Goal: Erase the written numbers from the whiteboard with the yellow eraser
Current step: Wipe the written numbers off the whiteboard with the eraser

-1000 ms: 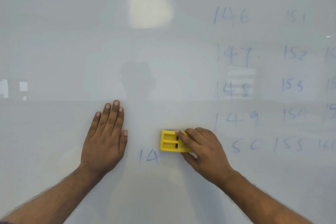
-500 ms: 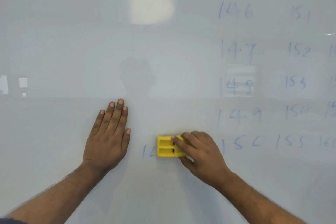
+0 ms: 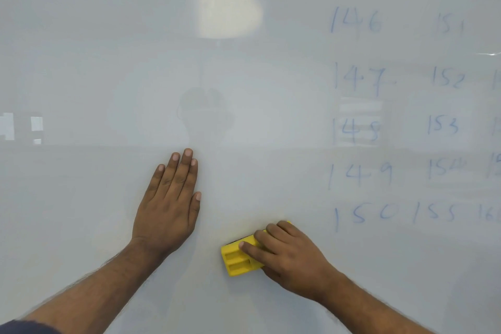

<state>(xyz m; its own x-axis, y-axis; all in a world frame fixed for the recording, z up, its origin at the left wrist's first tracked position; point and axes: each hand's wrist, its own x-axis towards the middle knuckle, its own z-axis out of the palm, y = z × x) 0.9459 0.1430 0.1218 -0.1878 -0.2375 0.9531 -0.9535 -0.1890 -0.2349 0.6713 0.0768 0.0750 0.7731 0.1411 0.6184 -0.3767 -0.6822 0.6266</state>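
The whiteboard (image 3: 108,62) fills the whole view. My right hand (image 3: 290,257) grips the yellow eraser (image 3: 237,260) and presses it against the board at lower centre, tilted slightly. My left hand (image 3: 169,206) lies flat on the board, fingers together, just left of the eraser. Blue handwritten numbers stand on the right: a column from 146 (image 3: 356,23) down to 150 (image 3: 366,215), a second column from 151 (image 3: 448,24) to 155 (image 3: 433,213), and a third column cut off by the right edge. No writing shows around the eraser.
A bright oval light reflection (image 3: 225,5) sits at upper centre of the board. A faint reflection of a person's head (image 3: 203,114) shows above my left hand. Small bright window reflections (image 3: 21,127) lie at the left edge.
My right hand has swept the eraser down and left over the "14" written beside my left hand; that writing is gone. My left hand has stayed flat on the board.
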